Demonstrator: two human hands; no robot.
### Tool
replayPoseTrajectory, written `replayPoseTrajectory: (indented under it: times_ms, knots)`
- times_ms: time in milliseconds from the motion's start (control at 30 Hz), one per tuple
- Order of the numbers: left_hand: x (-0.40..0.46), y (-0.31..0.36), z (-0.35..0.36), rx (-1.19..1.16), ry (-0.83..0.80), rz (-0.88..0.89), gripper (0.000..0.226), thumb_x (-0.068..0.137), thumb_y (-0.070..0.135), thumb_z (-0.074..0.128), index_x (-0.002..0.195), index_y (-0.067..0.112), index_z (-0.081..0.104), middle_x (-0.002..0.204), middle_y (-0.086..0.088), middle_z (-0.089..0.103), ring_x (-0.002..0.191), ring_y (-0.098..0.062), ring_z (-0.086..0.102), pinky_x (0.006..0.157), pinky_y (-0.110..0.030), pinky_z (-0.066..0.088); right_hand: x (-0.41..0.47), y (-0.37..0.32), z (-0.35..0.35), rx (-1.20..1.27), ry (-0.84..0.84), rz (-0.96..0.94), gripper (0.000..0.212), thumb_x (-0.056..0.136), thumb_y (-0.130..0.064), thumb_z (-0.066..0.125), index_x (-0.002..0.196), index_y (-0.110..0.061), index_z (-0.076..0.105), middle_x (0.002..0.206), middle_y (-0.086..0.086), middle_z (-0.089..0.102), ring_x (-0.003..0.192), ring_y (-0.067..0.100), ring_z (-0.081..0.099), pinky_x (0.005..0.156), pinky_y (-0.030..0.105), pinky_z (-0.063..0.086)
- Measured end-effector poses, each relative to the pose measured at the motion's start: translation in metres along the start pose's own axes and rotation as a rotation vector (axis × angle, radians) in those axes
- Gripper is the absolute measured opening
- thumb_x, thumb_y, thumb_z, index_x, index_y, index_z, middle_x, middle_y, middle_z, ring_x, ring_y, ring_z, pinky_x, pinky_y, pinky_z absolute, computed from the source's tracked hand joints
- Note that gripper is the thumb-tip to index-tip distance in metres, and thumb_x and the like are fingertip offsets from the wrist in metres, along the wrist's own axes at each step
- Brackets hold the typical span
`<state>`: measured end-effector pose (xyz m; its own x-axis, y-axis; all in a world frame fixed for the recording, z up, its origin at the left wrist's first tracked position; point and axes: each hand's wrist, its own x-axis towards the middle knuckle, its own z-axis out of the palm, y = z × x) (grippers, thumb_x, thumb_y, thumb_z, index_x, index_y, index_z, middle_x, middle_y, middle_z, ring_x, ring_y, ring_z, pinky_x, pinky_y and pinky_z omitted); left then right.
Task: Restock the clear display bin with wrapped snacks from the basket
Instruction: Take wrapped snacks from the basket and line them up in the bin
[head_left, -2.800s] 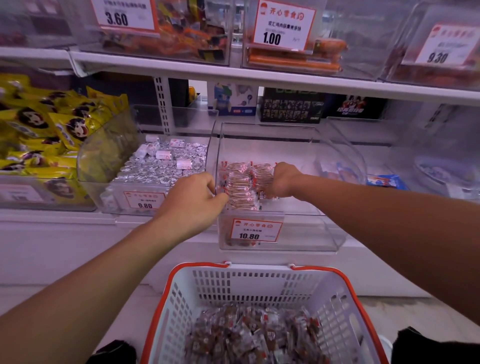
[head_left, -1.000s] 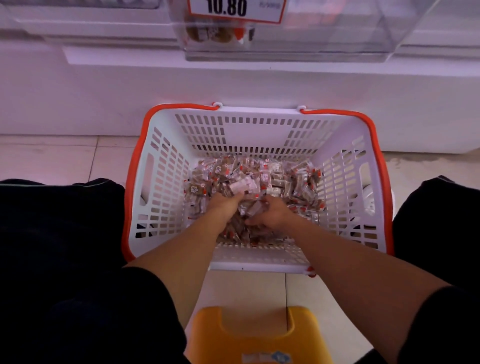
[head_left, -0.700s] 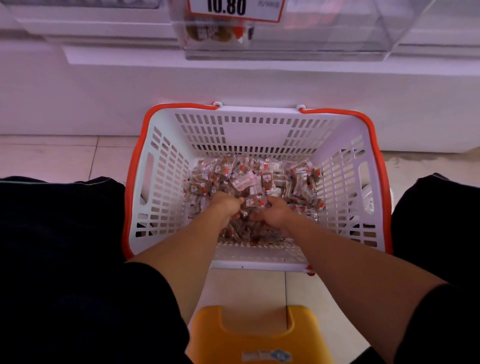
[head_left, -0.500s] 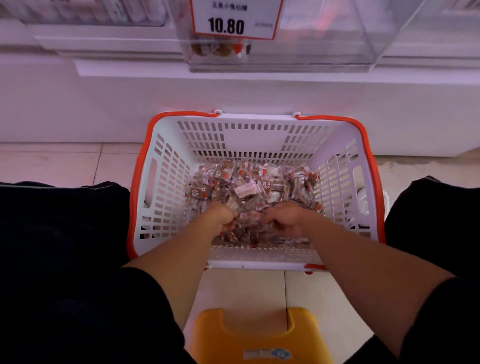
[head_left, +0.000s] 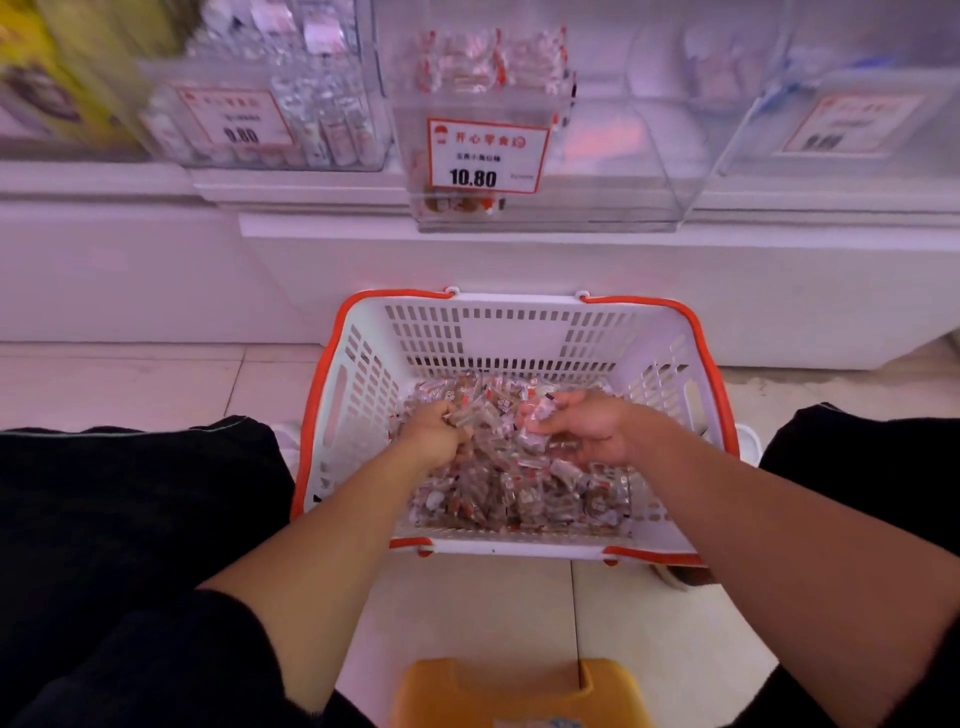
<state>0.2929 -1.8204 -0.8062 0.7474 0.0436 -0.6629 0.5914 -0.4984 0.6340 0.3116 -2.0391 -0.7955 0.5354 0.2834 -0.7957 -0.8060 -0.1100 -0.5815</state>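
Note:
A white basket with an orange rim sits on the floor between my knees, its bottom covered with several clear-wrapped brown snacks. My left hand is closed around a bunch of these snacks just above the pile. My right hand is cupped palm-up with a few wrapped snacks in its fingers. Above, on the shelf, stands the clear display bin with a 10.80 price tag; a row of the same snacks lies at its back left.
A neighbouring clear bin with silver-wrapped sweets and a 9.80 tag stands to the left, and another clear bin to the right. A yellow stool is under me. The white shelf base is right behind the basket.
Both hands went from the display bin down into the basket and gathered snacks. They have now lifted apart with snacks in them, and the view has tilted up towards the bin.

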Motion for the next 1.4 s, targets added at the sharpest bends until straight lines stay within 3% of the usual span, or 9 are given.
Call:
replayPoseTrajectory:
  times_ms: [233, 433, 600, 800, 867, 967, 1100, 1267, 1400]
  knots:
    - [-0.030, 0.077, -0.046, -0.043, -0.227, 0.149, 0.025, 0.103, 0.029, 0.051, 0.111, 0.008, 0.061, 0.092, -0.011, 0.073, 0.072, -0.018, 0.072, 0.060, -0.028, 0.058, -0.044, -0.071, 0.004, 0.009, -0.070, -0.184, 0.024, 0.082, 0.013, 0.067, 0.103, 0.002, 0.063, 0.094, 0.014, 0.076, 0.090, 0.022, 0.074, 0.073, 0.027, 0.061]
    - [-0.029, 0.097, -0.059, -0.472, -0.518, 0.001, 0.046, 0.104, 0.025, 0.042, 0.145, 0.006, 0.040, 0.137, -0.019, 0.057, 0.104, -0.040, 0.070, 0.079, -0.042, 0.060, -0.053, -0.073, 0.018, 0.199, -0.056, -0.287, 0.028, 0.087, 0.012, 0.062, 0.114, 0.003, 0.062, 0.102, 0.016, 0.072, 0.092, 0.022, 0.072, 0.081, 0.028, 0.060]
    - [-0.012, 0.058, -0.041, -0.510, -0.612, -0.142, 0.053, 0.096, 0.058, 0.048, 0.116, 0.015, 0.073, 0.120, -0.017, 0.068, 0.114, -0.033, 0.064, 0.083, -0.047, 0.058, -0.025, -0.032, 0.043, 0.015, -0.140, -0.275, 0.043, 0.093, 0.005, 0.057, 0.133, -0.009, 0.056, 0.115, 0.009, 0.069, 0.103, 0.019, 0.066, 0.086, 0.028, 0.054]
    - [0.009, 0.006, -0.038, -0.492, -0.455, -0.268, 0.031, 0.092, 0.031, 0.070, 0.115, 0.011, 0.068, 0.091, -0.010, 0.075, 0.076, -0.020, 0.073, 0.070, -0.033, 0.062, 0.025, -0.011, 0.050, -0.035, -0.293, -0.142, 0.046, 0.097, -0.009, 0.057, 0.137, -0.031, 0.050, 0.118, 0.004, 0.069, 0.103, 0.022, 0.065, 0.080, 0.033, 0.058]
    - [0.015, -0.003, -0.041, -0.507, -0.421, -0.316, 0.028, 0.092, 0.029, 0.069, 0.112, 0.009, 0.069, 0.089, -0.011, 0.075, 0.072, -0.018, 0.073, 0.065, -0.032, 0.061, 0.042, -0.004, 0.051, -0.006, -0.112, -0.173, 0.033, 0.094, -0.014, 0.062, 0.126, -0.024, 0.061, 0.118, 0.007, 0.068, 0.094, 0.021, 0.066, 0.075, 0.033, 0.059]
    - [0.022, -0.010, -0.041, -0.528, -0.349, -0.338, 0.031, 0.091, 0.028, 0.071, 0.113, 0.007, 0.068, 0.082, -0.010, 0.075, 0.072, -0.018, 0.073, 0.059, -0.030, 0.058, 0.069, 0.013, 0.046, -0.805, 0.390, -0.358, 0.022, 0.089, -0.028, 0.067, 0.102, -0.010, 0.068, 0.100, 0.013, 0.070, 0.083, 0.022, 0.064, 0.077, 0.037, 0.056]
    - [0.022, -0.008, -0.037, -0.560, -0.349, -0.328, 0.027, 0.092, 0.026, 0.069, 0.115, 0.010, 0.067, 0.079, -0.008, 0.077, 0.070, -0.019, 0.075, 0.061, -0.032, 0.059, 0.074, 0.037, 0.046, -1.316, 0.395, -0.198, 0.015, 0.085, -0.016, 0.067, 0.100, -0.012, 0.069, 0.100, 0.010, 0.071, 0.090, 0.028, 0.067, 0.079, 0.038, 0.058]
    - [0.020, 0.003, -0.042, -0.526, -0.309, -0.269, 0.024, 0.093, 0.024, 0.069, 0.111, 0.009, 0.067, 0.087, -0.009, 0.077, 0.078, -0.023, 0.074, 0.073, -0.051, 0.061, 0.043, -0.014, 0.024, -0.961, 0.185, -0.205, 0.017, 0.083, -0.006, 0.075, 0.098, 0.001, 0.073, 0.092, 0.014, 0.074, 0.089, 0.024, 0.070, 0.069, 0.031, 0.055]
    - [0.013, 0.029, -0.055, -0.381, -0.239, -0.143, 0.020, 0.093, 0.026, 0.069, 0.105, 0.009, 0.069, 0.077, -0.007, 0.075, 0.075, -0.023, 0.071, 0.070, -0.041, 0.062, -0.021, -0.092, 0.013, -0.488, -0.149, -0.121, 0.012, 0.084, -0.001, 0.072, 0.093, -0.007, 0.067, 0.085, 0.004, 0.074, 0.080, 0.014, 0.072, 0.069, 0.025, 0.058]
